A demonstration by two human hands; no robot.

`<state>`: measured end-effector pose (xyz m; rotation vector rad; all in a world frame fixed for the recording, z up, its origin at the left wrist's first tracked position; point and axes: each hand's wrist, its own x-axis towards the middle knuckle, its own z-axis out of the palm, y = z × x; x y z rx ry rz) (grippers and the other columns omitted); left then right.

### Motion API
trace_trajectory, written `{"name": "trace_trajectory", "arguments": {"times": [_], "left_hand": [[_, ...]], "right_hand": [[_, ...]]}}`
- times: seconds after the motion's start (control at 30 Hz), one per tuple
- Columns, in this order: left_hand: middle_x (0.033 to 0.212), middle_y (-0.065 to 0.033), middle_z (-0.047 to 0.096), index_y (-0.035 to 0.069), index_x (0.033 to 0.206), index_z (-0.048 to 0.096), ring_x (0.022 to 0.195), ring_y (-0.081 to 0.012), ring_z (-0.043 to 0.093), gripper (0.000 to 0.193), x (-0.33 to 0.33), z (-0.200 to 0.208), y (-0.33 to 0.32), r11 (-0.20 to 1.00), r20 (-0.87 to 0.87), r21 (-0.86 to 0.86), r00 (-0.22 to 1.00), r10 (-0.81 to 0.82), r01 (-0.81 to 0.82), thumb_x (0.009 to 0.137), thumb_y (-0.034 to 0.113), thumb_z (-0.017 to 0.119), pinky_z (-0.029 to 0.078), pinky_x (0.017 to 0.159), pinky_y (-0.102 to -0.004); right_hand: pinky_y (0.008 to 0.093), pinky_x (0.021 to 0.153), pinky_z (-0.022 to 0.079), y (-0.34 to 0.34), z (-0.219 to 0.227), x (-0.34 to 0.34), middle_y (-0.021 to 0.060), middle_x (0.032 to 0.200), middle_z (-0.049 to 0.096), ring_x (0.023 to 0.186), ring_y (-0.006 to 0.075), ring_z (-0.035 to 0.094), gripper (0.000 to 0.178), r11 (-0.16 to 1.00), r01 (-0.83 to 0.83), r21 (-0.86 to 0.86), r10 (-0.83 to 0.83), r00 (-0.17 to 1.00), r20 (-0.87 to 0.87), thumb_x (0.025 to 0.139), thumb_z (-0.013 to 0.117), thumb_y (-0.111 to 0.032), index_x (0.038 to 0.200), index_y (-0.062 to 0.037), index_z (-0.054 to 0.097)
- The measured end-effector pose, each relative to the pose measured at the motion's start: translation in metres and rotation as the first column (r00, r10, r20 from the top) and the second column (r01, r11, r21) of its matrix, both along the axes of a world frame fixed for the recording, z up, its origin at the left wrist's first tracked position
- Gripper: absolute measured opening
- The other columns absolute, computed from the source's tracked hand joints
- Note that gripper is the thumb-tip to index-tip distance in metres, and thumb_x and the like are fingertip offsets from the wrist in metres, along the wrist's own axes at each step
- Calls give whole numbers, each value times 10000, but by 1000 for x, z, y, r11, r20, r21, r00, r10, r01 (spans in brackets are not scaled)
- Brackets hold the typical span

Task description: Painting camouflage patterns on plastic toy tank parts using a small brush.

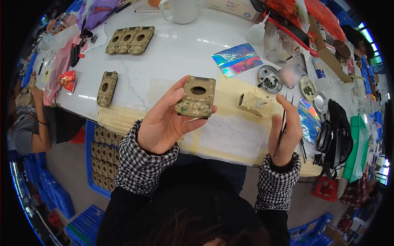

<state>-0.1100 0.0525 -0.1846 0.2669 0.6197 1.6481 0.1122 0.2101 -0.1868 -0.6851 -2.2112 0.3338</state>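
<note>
By the left hand [162, 126], a camouflage toy tank hull [195, 102] with a round hole is gripped between thumb and fingers, above the table [164, 67]; by the right hand [290, 133], which is partly curled, dark tweezers [282, 136] are held upright along the palm; between the hands, nearer to the right one, a tan box-like piece [251, 103] is placed; beyond the right hand, small dark parts are kept in a round tin [279, 85]; to the left of the left hand, a similar single hull [107, 89] is laid.

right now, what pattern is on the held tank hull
Tan, brown and green camouflage on the toy tank hull; head view.
</note>
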Motion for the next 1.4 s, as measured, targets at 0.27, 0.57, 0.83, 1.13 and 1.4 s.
{"name": "trace_trajectory", "arguments": {"times": [0.27, 0.57, 0.83, 1.13, 1.4], "left_hand": [[1416, -302, 334, 55, 1483, 174, 1204, -376, 525, 529, -2, -3, 0, 1000, -49, -24, 999, 10, -11, 1015, 248, 324, 588, 880, -342], [1418, -292, 334, 48, 1487, 153, 1217, -375, 513, 522, 3, 2, 3, 999, -41, -16, 999, -36, 35, 1022, 232, 302, 592, 873, -339], [1415, -286, 341, 53, 1487, 155, 1214, -369, 517, 527, 5, 0, 4, 999, -30, -22, 998, -49, 49, 1022, 238, 318, 595, 862, -339], [1419, -282, 340, 52, 1485, 161, 1207, -366, 525, 529, 5, -1, 3, 999, -26, -22, 999, -47, 47, 1019, 238, 330, 597, 857, -343], [1425, -284, 330, 56, 1487, 156, 1213, -369, 519, 529, 5, -2, 3, 999, -20, -23, 999, -47, 47, 1021, 241, 322, 596, 859, -343]], "right_hand": [[312, 884, 490, -51, 9, 24, 155, 1061, 655, 1035, 246, 655, 530, 871, -145, -469, 157, 988, -14, 806, 735, -28, 1256, 47, 463], [284, 680, 475, -60, -30, 5, 114, 854, 663, 752, 217, 609, 132, 681, -283, -675, 191, 959, -210, 802, 725, -43, 913, 7, 673], [284, 651, 457, -62, -35, 1, 94, 778, 625, 712, 211, 581, 98, 713, -219, -666, 168, 976, -141, 809, 725, -59, 861, -1, 665], [285, 639, 447, -62, -36, 1, 84, 760, 611, 702, 211, 567, 96, 724, -210, -657, 163, 978, -132, 809, 727, -65, 854, -5, 667], [283, 620, 434, -62, -36, 0, 78, 741, 609, 692, 205, 556, 95, 728, -214, -651, 175, 976, -126, 807, 729, -66, 844, -6, 665]]}}
